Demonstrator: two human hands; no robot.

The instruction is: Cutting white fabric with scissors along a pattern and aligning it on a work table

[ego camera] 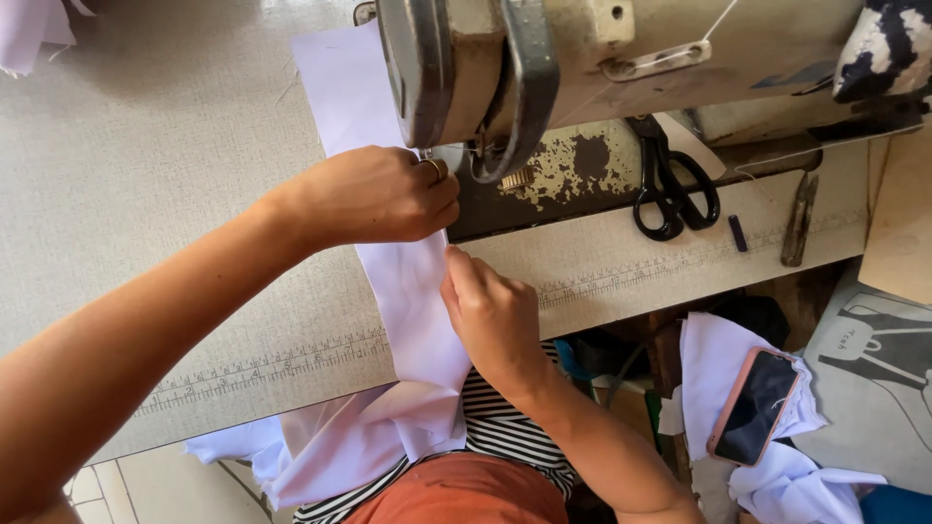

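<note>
Hands pinch pale lilac cloth strip [413, 291]: left hand [374, 194] closed, anchoring it beside grey sewing machine head [466, 68]; right hand [495, 315] tensions edge flat.

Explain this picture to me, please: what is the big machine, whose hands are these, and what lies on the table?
The camera sits on the person's head and looks down, so both hands are that person's own. The big grey machine is a sewing machine on a work table. A strip of white fabric runs under the machine head and hangs off the table's near edge. The left hand pinches the fabric close to the needle area; the right hand presses its edge nearer the body. Black scissors lie to the right. A phone rests on more white cloth lower right.
</note>
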